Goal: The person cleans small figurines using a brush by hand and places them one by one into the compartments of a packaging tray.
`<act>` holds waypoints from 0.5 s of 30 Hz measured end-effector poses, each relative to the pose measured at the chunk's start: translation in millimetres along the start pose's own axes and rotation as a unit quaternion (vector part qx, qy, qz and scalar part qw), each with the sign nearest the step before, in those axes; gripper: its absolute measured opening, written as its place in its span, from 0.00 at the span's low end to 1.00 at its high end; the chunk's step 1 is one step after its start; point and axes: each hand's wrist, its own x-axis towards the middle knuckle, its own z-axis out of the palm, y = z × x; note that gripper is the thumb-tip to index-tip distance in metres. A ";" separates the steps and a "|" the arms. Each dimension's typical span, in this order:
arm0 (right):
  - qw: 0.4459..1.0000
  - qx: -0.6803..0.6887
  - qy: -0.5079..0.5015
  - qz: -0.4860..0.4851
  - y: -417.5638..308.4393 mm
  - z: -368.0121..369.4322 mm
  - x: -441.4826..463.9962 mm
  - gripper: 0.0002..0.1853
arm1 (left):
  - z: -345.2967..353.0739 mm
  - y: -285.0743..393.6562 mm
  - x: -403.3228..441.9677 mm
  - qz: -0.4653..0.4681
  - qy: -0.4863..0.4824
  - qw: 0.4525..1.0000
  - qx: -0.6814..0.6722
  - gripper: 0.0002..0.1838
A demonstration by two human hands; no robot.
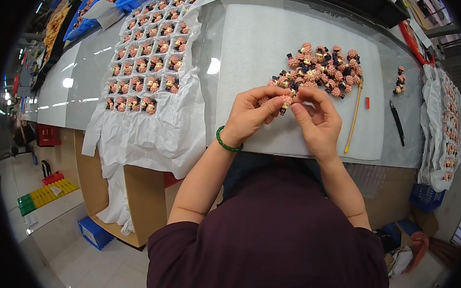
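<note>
Between thumb and fingers of my left hand (252, 109), which wears a green braided bracelet (228, 140), is a small painted figurine (285, 102) with pink curls and a dark lower part. My right hand (320, 119) is curled, thumb and fingertips drawn in against the figurine's right side. Fingers partly cover the piece. Just beyond my hands a heap of similar pink and dark figurines (336, 70) lies on a white foam sheet (253, 38).
At left, a paper-lined divided tray (147, 54) holds rows of figurines. Right of the heap lie a yellow-tipped stick (353, 119), a red piece (367, 103) and a black pen-like tool (396, 122). Another wrapped tray (446, 127) stands far right; an open cardboard box (146, 203) is below left.
</note>
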 end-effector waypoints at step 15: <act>0.954 0.231 0.049 0.184 16.9 10.4 -20.9 0.13 | -3.2 -5.3 2.0 0.001 0.074 0.997 0.008 0.06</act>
